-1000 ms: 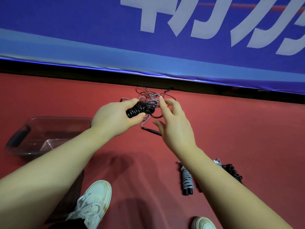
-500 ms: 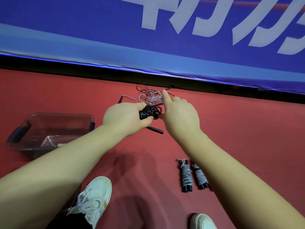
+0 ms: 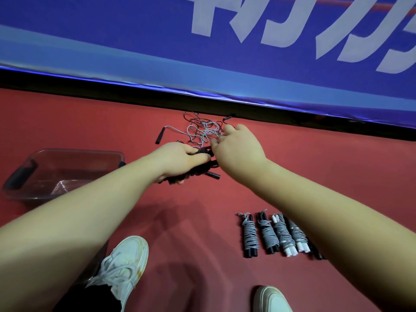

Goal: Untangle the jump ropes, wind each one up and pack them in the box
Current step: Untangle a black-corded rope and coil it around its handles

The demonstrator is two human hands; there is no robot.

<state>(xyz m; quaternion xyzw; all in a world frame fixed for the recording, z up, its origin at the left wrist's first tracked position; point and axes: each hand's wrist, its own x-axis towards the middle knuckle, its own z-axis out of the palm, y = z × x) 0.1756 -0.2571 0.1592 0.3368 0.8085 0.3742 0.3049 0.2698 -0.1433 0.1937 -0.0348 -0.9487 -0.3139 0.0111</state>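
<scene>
Left grip [image 3: 177,159] clamped round black rope bundle [image 3: 190,174], right of box [image 3: 74,152]; bundle sticking out below fist. Right grip [image 3: 240,152] curled at bundle's top end, hold unclear.

We find bare red floor [image 3: 326,167] open across the right middle and lower centre of the frame, where a hand could pass. At upper centre the tangle of ropes [image 3: 202,129] lies just before the blue banner [image 3: 135,52] walling off the top, and the left hand [image 3: 180,161], gripping a wound black rope [image 3: 191,175], meets the right hand [image 3: 238,149] just below it, barring that approach. The transparent box [image 3: 78,152] fills middle left, a row of wound bundles [image 3: 267,233] lower right, two white shoes [image 3: 126,262] the bottom edge.
</scene>
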